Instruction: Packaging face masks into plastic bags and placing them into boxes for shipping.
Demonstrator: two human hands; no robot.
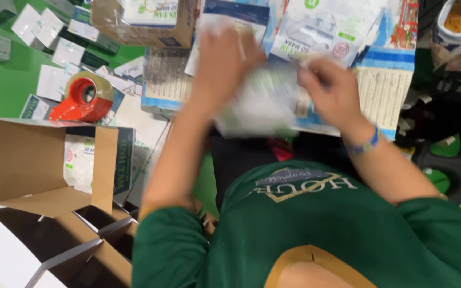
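From the head view, a blurred white packet (265,104) is held between both hands, out in front of the green shirt (316,224). The left hand (222,64) is closed on the packet's left upper edge, and the right hand (334,90), with a blue wristband (364,145) at its wrist, is pinched on the right edge; the finger positions are smeared by motion. Little open room is left beyond the hands, where printed white packets (326,29) and a cardboard carton (145,21) are crowded close. To the left of the left hand, a red tape dispenser (84,96) is set on scattered white packets over the green floor (1,85). Nearer the body on that side, an open cardboard box (33,160) is seen with a white packet inside. To the right of the right hand, a bag of rubber bands (460,24) is seen.
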